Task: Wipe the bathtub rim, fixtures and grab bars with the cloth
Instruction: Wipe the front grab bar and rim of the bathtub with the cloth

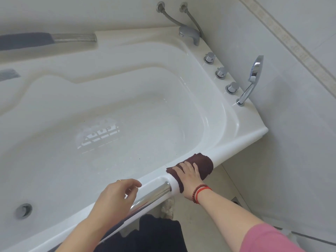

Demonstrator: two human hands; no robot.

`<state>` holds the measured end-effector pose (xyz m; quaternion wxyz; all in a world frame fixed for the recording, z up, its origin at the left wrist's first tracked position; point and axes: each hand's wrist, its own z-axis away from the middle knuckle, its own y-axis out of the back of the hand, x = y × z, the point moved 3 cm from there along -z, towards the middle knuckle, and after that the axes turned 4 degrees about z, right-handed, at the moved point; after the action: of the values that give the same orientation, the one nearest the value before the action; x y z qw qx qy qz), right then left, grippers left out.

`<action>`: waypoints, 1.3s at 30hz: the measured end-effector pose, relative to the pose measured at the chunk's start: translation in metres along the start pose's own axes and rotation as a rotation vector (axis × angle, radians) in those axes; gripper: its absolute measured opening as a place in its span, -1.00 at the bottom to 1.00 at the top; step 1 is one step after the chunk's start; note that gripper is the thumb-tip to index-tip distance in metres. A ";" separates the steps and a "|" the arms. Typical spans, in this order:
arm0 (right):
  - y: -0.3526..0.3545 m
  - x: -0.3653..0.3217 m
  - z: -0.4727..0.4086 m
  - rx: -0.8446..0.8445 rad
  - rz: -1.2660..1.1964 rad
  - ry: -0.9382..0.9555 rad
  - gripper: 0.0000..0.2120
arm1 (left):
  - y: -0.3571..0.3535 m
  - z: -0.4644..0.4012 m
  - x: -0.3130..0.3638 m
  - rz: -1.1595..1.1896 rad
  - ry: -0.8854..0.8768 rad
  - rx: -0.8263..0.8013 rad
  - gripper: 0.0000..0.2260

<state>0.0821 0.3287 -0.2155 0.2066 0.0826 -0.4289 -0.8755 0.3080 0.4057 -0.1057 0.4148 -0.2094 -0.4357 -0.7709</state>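
A dark maroon cloth (201,163) lies draped over the near rim of the white bathtub (241,142). My right hand (190,176) presses flat on the cloth with straight fingers, just right of the end of the chrome grab bar (154,194). Over that bar's middle my left hand (114,199) hovers with loosely curled fingers, holding nothing. Along the right rim stand three chrome knobs (221,72), a hand shower (252,79) and a spout (190,34). A second grab bar (74,38) runs along the far rim.
The drain (23,210) sits at the tub's lower left. Two flexible hoses (174,17) enter the tiled wall behind the spout. Tiled wall stands close on the right, and bare floor lies below the rim. My dark trousers (154,235) touch the tub's front.
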 end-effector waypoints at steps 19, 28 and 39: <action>-0.001 0.048 -0.007 0.078 0.019 0.233 -0.24 | -0.057 -0.048 0.096 0.019 -0.002 0.089 -0.82; 0.000 0.063 -0.016 0.037 0.062 -0.007 -0.19 | -0.070 -0.062 0.110 0.013 0.020 0.092 -0.82; 0.007 0.130 -0.029 0.048 0.001 0.214 -0.31 | -0.074 -0.080 0.136 -0.037 0.002 0.103 -0.81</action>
<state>-0.0237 0.2473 -0.2238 0.2495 0.1804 -0.4254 -0.8510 0.1728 0.2963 -0.0919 0.4112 -0.1789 -0.4782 -0.7551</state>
